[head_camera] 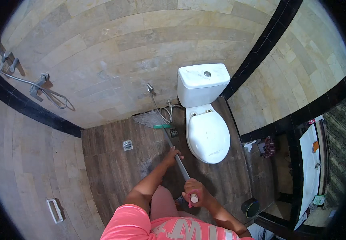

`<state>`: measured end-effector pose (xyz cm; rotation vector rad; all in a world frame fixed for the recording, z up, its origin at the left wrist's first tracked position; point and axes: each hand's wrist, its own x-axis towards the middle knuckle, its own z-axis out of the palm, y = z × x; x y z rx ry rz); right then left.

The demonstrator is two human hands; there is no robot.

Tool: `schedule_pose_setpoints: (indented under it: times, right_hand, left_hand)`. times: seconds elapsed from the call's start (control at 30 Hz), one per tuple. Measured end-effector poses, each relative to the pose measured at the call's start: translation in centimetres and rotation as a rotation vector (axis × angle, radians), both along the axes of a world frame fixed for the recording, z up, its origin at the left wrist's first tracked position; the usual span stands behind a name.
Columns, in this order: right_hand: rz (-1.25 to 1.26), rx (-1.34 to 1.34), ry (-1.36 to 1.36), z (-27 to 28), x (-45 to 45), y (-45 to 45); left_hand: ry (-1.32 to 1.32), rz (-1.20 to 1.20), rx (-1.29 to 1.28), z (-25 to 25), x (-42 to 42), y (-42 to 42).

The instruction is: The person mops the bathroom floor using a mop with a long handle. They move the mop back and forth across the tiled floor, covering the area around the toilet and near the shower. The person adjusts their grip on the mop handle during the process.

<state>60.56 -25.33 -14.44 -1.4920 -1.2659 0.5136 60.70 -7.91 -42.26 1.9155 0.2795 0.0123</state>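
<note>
Both of my hands grip the long grey handle [183, 169] of a broom. Lower down the shaft, my left hand [172, 157] is wrapped around it. My right hand [197, 192] closes around the top end, where a pink tie hangs by the pale end cap. At the far end, the green broom head [161, 126] and its pale, spread bristles [149, 119] rest on the brown wood-look floor [107, 162] against the back wall. A bidet hose [169, 120] loops down over the area just behind the broom head.
Right of the broom stands a white toilet [209, 138], its lid down. Two floor drains, one silver [127, 145] and one dark [173, 132], flank the handle. A shower mixer [39, 86] juts from the wall at left. A dark round container [250, 208] sits at lower right.
</note>
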Motion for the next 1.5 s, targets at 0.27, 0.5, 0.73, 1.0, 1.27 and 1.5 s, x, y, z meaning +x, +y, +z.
schedule_pose_setpoints:
  times: [0.27,0.5,0.73,1.0,1.27,1.5]
  right_hand:
    - [0.085,-0.052,0.03,2.5,-2.9,-4.9]
    - [0.147,-0.06,-0.006,6.4,-5.4,-9.2]
    - [0.185,0.025,-0.077,9.7,-7.5,-13.4]
    - [0.099,0.327,0.061,16.4,-9.0,-16.4]
    - [0.237,0.279,-0.094,18.2,-8.7,-12.9]
    - [0.385,0.241,-0.088,17.6,-8.2,-10.1]
  left_hand:
    - [-0.081,-0.017,-0.102,2.1,-2.7,-6.7]
    - [-0.095,-0.1,-0.128,4.1,-4.9,-12.9]
    - [-0.312,0.141,-0.126,9.4,-7.5,-17.8]
    - [-0.437,0.298,0.059,18.2,-6.9,-17.6]
    - [-0.367,0.281,0.007,20.4,-8.7,-13.5]
    - [-0.53,0.47,0.062,21.6,-8.9,-10.9]
